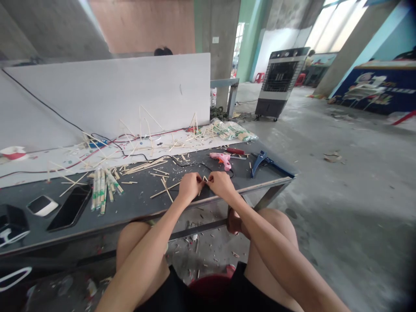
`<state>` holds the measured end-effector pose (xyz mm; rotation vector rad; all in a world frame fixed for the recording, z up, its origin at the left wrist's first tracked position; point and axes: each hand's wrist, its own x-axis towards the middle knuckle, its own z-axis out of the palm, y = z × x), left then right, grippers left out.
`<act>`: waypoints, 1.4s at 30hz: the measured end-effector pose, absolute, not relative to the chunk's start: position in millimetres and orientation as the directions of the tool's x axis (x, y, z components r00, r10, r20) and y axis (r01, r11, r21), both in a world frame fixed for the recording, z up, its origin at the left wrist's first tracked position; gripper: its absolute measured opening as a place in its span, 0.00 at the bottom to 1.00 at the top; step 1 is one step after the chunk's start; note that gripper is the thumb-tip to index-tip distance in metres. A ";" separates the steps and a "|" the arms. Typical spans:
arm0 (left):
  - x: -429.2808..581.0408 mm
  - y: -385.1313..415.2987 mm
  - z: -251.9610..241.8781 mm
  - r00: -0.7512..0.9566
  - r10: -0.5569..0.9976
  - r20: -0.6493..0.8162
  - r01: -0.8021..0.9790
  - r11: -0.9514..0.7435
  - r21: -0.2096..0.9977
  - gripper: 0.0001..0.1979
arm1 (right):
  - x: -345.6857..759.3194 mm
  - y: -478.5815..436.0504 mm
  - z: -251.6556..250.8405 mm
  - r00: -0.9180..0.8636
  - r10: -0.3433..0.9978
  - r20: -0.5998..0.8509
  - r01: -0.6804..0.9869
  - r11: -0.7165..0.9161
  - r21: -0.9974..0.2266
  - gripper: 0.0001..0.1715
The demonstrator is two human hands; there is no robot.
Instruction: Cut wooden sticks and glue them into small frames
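Bare concrete pillars and a dusty grey floor fill the room around a long dark-grey worktable (143, 208), backed by a tall white partition board (107, 93). A black-and-grey air cooler on castors (281, 82) stands on the floor beyond it. At the table's front edge, the person's left hand (191, 186) and right hand (221, 184) curl inward, nearly closed and almost meeting. Their fingertips pinch a small pale wooden stick piece (204, 178), mostly hidden between them. Just left of the hands lie loose crossed wooden sticks (165, 189). Beyond the right hand sit a pink hot-glue gun (220, 159) and a thin black cable (201, 165), with a blue-handled tool (266, 164) further right. Bundled wooden sticks (102, 190) and a black smartphone (69, 207) rest well to the left.
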<state>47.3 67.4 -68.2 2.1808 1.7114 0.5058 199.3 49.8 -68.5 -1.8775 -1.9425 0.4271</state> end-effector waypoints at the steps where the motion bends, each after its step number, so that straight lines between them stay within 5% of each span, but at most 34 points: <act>1: 48.0 67.1 -67.8 0.216 0.974 0.073 0.863 -0.225 0.453 0.09 | 199.3 50.1 -68.4 -0.015 0.997 0.073 0.874 0.048 -0.483 0.06; 19: 59.9 66.9 -68.5 0.190 0.981 0.028 0.939 -0.190 0.288 0.14 | 209.9 58.0 -62.3 0.024 1.000 0.013 0.800 -0.012 -0.599 0.10; 25: 56.7 65.1 -60.1 0.201 0.979 0.036 0.926 -0.202 0.318 0.14 | 216.8 65.4 -73.6 -0.004 0.993 -0.116 0.507 -0.098 -0.856 0.16; 34: 41.4 54.0 -52.6 0.192 0.913 0.359 0.905 -0.306 0.295 0.14 | 204.4 54.0 -61.4 -0.145 0.986 -0.081 0.062 -0.073 -0.995 0.27; 42: 34.3 49.2 -54.7 0.137 0.735 0.665 0.659 -0.569 0.492 0.09 | 197.6 46.3 -50.4 -0.103 0.984 0.148 -0.085 0.139 -0.987 0.23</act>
